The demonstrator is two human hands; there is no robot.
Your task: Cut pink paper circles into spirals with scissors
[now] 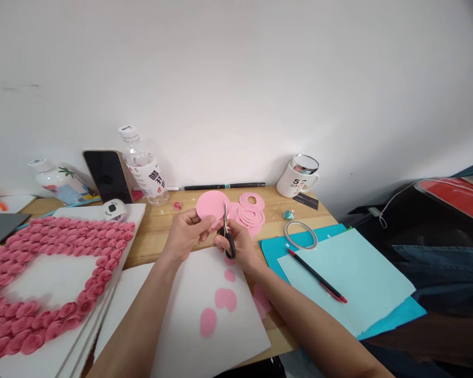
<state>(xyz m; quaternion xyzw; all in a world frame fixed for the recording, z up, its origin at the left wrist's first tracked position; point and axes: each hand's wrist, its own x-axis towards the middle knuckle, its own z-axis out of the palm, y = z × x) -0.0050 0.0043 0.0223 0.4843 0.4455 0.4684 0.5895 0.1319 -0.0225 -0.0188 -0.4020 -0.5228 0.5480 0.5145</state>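
Observation:
My left hand (pixel 187 231) pinches a round pink paper disc (pixel 211 203) by its lower edge, above the table. In my right hand (pixel 238 241) is a pair of scissors (pixel 230 244) with black handles, its blades pointing up at the disc's right side. Whether the blades are cutting into the paper I cannot tell. Just behind my right hand lie several pink paper rings (pixel 251 216), overlapping. Below my hands a white sheet (pixel 189 294) carries loose pink paper pieces (pixel 225 299).
On the left stands a white board with pink paper roses (pixel 98 289). Along the wall are a clear bottle (pixel 145 168), a phone (pixel 109 176), a black pen (pixel 224 186) and a white mug (pixel 295 178). Blue sheets (pixel 347 278), a pencil (pixel 317 275) and a tape ring (pixel 300 245) lie right.

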